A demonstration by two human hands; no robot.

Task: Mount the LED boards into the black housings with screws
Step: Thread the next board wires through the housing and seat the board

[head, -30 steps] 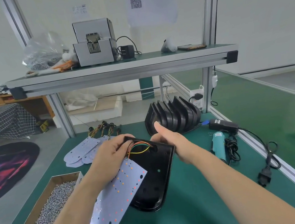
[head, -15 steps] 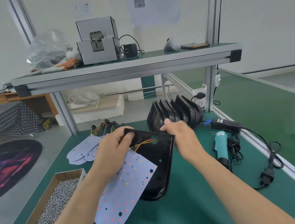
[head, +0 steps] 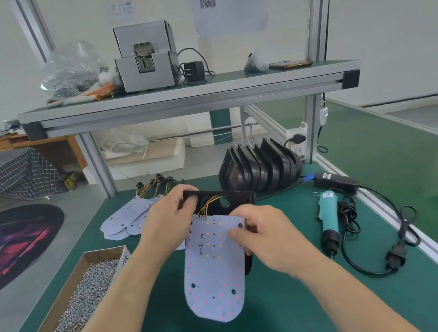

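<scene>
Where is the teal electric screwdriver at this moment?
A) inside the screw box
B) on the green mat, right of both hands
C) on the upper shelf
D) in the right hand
B: the teal screwdriver lies untouched on the green mat, right of the right hand, which pinches the LED board; the left hand grips the black housing.

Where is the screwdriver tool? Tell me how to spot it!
Look at the green table, on the right side past the person's right hand. There, beside a black power brick and coiled black cable, lies the electric screwdriver. It is the only teal thing, with a black tip.
</scene>
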